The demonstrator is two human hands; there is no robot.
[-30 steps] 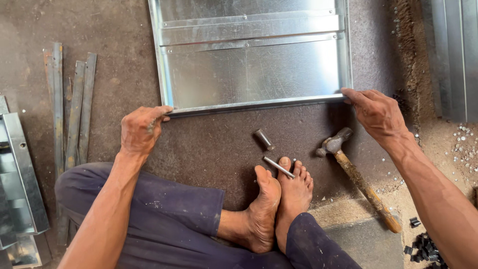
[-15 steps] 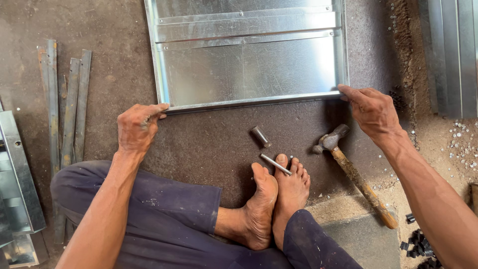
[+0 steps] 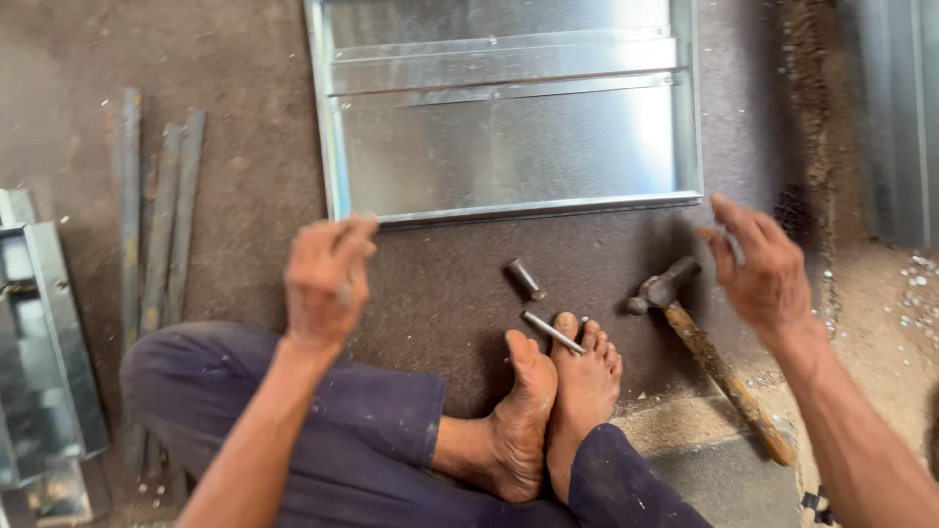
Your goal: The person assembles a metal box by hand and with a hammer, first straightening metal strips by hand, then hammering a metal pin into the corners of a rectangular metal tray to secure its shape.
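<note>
- The shiny, rectangular galvanized sheet-metal panel (image 3: pixel 509 127), with folded edges and raised lengthwise ribs, lies flat on the dark, grainy floor (image 3: pixel 245 147), straight ahead of the seated person.
- The left hand (image 3: pixel 326 279) hovers just short of the panel's near left corner; it is motion-blurred, fingers curled loosely inward, and whether they pinch anything cannot be told.
- The right hand (image 3: pixel 758 269) hangs near the panel's near right corner, apart from it, fingers loosely bent and slightly spread, blurred as well.
- A hammer with a dull steel head and worn, rough wooden handle (image 3: pixel 709 357) lies on the floor below the right hand.
- A short grey metal cylinder (image 3: pixel 525 279) and a thin steel rod (image 3: pixel 553 332) rest by the bare, crossed feet (image 3: pixel 548 406).
- Rusty flat metal strips (image 3: pixel 156 225) lie side by side at left, beyond folded sheet-metal pieces (image 3: pixel 44 342).
</note>
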